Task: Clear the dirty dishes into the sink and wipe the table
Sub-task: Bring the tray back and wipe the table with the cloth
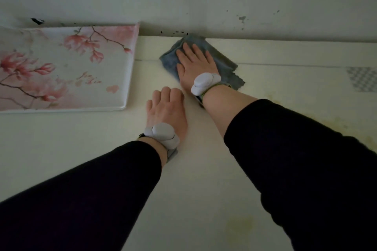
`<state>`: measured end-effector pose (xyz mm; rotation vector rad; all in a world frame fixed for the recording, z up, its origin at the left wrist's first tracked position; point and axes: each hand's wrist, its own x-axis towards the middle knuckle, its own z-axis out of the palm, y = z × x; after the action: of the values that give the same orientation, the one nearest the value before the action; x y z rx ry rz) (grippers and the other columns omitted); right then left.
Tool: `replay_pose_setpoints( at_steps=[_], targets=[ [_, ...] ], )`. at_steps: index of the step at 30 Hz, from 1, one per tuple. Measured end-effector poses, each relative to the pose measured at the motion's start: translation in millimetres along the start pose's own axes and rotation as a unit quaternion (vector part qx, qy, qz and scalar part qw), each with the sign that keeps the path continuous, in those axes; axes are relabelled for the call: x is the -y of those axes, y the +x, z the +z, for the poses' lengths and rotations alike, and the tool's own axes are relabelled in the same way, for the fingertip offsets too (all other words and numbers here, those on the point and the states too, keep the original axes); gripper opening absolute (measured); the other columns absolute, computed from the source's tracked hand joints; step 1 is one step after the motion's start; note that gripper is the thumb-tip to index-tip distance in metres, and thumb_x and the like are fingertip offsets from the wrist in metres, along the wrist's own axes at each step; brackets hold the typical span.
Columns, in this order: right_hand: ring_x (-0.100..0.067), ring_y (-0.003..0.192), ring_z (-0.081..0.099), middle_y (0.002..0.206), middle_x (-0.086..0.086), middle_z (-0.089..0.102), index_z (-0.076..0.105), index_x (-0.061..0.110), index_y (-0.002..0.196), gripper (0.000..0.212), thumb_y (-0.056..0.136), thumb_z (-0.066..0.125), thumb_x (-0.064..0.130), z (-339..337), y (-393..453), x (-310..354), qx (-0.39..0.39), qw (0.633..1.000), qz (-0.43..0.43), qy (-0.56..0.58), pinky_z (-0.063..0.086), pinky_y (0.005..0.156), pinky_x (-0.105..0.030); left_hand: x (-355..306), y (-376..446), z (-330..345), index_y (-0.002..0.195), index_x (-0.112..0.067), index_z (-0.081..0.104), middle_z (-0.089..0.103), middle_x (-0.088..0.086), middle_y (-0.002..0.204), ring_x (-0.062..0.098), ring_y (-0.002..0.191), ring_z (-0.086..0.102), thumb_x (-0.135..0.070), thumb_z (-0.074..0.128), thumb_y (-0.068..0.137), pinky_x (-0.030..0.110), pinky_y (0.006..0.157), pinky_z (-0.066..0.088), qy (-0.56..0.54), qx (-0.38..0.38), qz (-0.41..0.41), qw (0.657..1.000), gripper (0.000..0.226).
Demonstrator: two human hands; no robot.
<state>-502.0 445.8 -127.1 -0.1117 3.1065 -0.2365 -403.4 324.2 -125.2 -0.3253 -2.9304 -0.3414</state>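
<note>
Long black fabric sleeves (pixel 295 159) cover both forearms; each wrist carries a rounded pale-grey plastic device (pixel 162 135) (strapped on).

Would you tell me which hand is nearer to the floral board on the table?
Left. The left hand rests on the table just right of the floral board; the right hand presses the cloth farther right.

Two hands show: the left hand (pixel 166 108) at centre frame, the right hand (pixel 194 65) just above it. Two grey wrist devices, one (pixel 162 135) on the left wrist, one (pixel 206 83) on the right. One blue-grey cloth (pixel 222 61). One floral-printed board (pixel 61 69), upper left. One pale bench (pixel 204 169).
</note>
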Motion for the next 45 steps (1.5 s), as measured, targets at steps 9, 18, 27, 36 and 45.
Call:
replay_pose_setpoints(
  at_steps=[9, 18, 27, 36, 45],
  targets=[
    [-0.02, 0.147, 0.005, 0.16, 0.003, 0.008, 0.016, 0.022, 0.151, 0.053, 0.1, 0.017, 0.038, -15.9, -34.5, -79.2, -0.014, 0.996, 0.085, 0.0, 0.004, 0.12, -0.041, 6.7, -1.7, 0.3, 0.092, -0.018, 0.05, 0.052, 0.003, 0.089, 0.025, 0.08, 0.043, -0.024, 0.041, 0.091, 0.031, 0.068, 0.027, -0.022, -0.03, 0.018, 0.999, 0.011],
    [-0.022, 0.147, 0.003, 0.16, 0.002, 0.005, 0.013, 0.021, 0.151, 0.054, 0.1, 0.016, 0.039, -31.0, -77.9, -154.4, -0.006, 0.983, 0.182, -0.01, 0.003, 0.119, -0.044, 2.7, -2.4, -0.1, 0.095, -0.016, 0.051, 0.053, 0.005, 0.092, 0.028, 0.084, 0.044, -0.023, 0.043, 0.093, 0.035, 0.072, 0.033, -0.022, -0.022, 0.008, 0.999, 0.01],
    [-0.021, 0.147, -0.001, 0.161, 0.002, 0.001, 0.008, 0.022, 0.152, 0.055, 0.1, 0.016, 0.04, -44.3, -155.7, -211.1, -0.01, 0.934, 0.357, 0.001, 0.001, 0.119, -0.045, -2.8, -3.9, -6.2, 0.097, -0.012, 0.055, 0.055, 0.011, 0.097, 0.032, 0.089, 0.046, -0.02, 0.046, 0.093, 0.041, 0.075, 0.035, -0.03, -0.016, 0.012, 0.999, 0.012],
    [-0.023, 0.147, -0.004, 0.161, 0.001, -0.001, 0.006, 0.02, 0.152, 0.056, 0.1, 0.015, 0.038, -43.0, -211.5, -171.1, -0.011, 0.869, 0.494, 0.023, -0.001, 0.118, -0.05, 3.6, -1.9, 0.5, 0.094, -0.015, 0.051, 0.053, 0.01, 0.094, 0.032, 0.087, 0.045, -0.021, 0.045, 0.091, 0.039, 0.072, 0.034, -0.04, -0.029, 0.027, 0.998, 0.008],
    [-0.021, 0.147, -0.005, 0.16, 0.003, -0.001, 0.006, 0.022, 0.152, 0.056, 0.099, 0.016, 0.037, -9.8, -167.1, -38.2, -0.025, 0.939, 0.344, 0.018, -0.004, 0.118, -0.049, 4.9, -1.7, 2.1, 0.095, -0.014, 0.051, 0.053, 0.011, 0.096, 0.032, 0.09, 0.046, -0.019, 0.045, 0.09, 0.039, 0.073, 0.033, -0.05, -0.032, 0.037, 0.998, 0.009]
  ],
)
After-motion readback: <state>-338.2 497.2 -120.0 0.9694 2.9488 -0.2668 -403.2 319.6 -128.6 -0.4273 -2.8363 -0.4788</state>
